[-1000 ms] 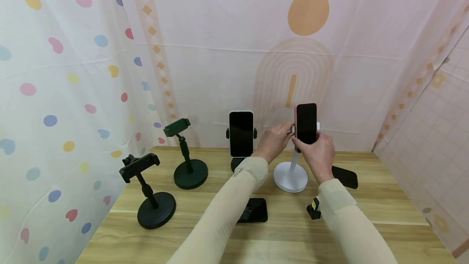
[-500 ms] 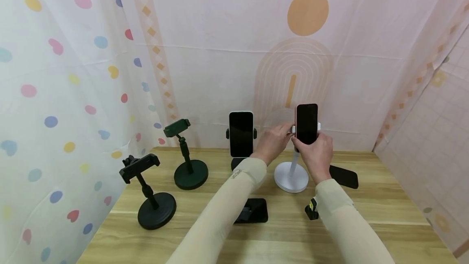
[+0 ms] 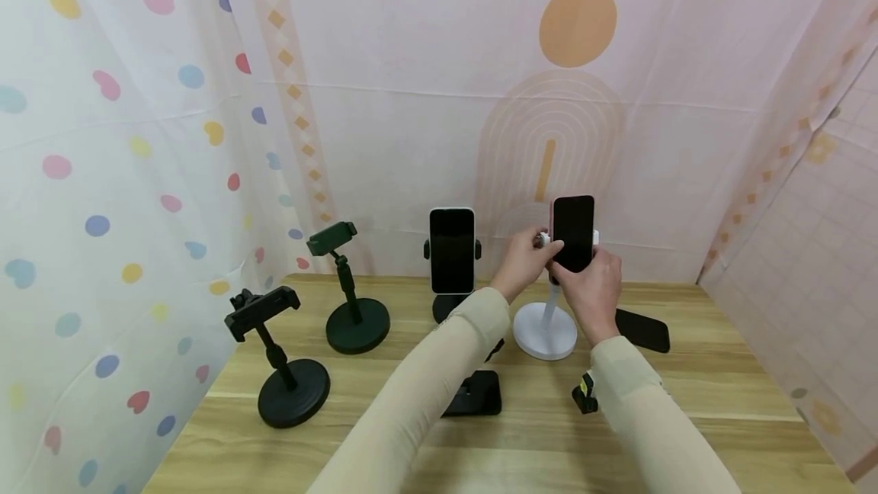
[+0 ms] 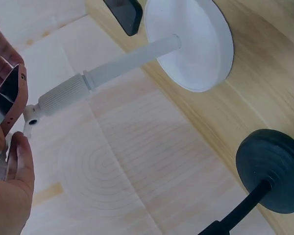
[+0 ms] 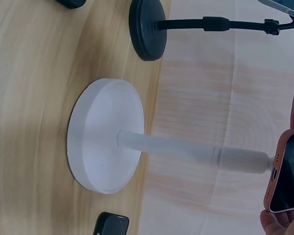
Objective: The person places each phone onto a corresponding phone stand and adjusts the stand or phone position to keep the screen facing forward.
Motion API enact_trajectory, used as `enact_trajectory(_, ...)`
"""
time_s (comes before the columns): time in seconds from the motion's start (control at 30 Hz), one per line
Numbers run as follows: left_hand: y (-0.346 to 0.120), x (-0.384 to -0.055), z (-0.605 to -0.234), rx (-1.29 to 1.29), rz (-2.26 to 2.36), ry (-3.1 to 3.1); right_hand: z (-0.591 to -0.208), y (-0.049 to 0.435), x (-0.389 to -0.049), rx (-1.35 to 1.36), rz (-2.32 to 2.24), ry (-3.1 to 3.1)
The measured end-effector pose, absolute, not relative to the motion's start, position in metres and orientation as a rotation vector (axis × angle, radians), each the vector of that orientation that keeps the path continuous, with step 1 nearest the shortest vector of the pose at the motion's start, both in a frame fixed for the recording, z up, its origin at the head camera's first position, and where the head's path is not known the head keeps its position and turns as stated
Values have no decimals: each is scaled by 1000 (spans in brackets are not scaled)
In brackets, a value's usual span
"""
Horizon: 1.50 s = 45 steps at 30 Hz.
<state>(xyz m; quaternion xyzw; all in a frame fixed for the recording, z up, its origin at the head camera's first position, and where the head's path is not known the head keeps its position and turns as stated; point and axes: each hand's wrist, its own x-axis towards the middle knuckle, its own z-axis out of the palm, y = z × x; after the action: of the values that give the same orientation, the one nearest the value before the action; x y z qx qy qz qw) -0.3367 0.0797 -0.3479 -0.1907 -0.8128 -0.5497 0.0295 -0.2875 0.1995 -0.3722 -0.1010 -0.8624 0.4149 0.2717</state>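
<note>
A pink-framed smartphone (image 3: 573, 229) with a dark screen stands upright in the clamp of a white phone stand (image 3: 545, 332). My right hand (image 3: 598, 292) grips its lower part, thumb across the lower left corner of the screen. On the phone's left side, my left hand (image 3: 524, 261) pinches the white clamp, with the thumb over the phone's front edge and the fingers behind. The left wrist view shows these fingers (image 4: 22, 159) curled at the clamp below the phone (image 4: 20, 95). In the right wrist view, the stand's pole (image 5: 171, 149) runs from the round base to the phone.
Left of the white stand, a second phone (image 3: 451, 250) sits in a dark stand. A green stand (image 3: 357, 326) and a black stand (image 3: 293, 393) hold no phone. Dark phones lie on the wooden table (image 3: 521, 456), one at the right (image 3: 643, 331), one in front (image 3: 480, 393).
My left hand has shifted slightly at the phone's left side, and its thumb has come round over the phone's front edge. The right hand keeps its grip almost unmoved.
</note>
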Motion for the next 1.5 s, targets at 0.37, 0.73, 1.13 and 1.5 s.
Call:
enact_trajectory(0.37, 80, -343, -349, -580, -1758, -2482, -374, 202, -289, -268, 1158, -2317)
enact_trajectory(0.73, 79, -346, -346, -613, -1709, -2521, -362, 220, -294, -192, 1276, -2297)
enact_trajectory(1.13, 77, -348, -350, -611, -1762, -2528, -355, 238, -299, -166, 1504, -2363)
enact_trajectory(1.5, 81, -351, -352, -580, -1725, -2494, -355, 238, -299, -153, 1478, -2398)
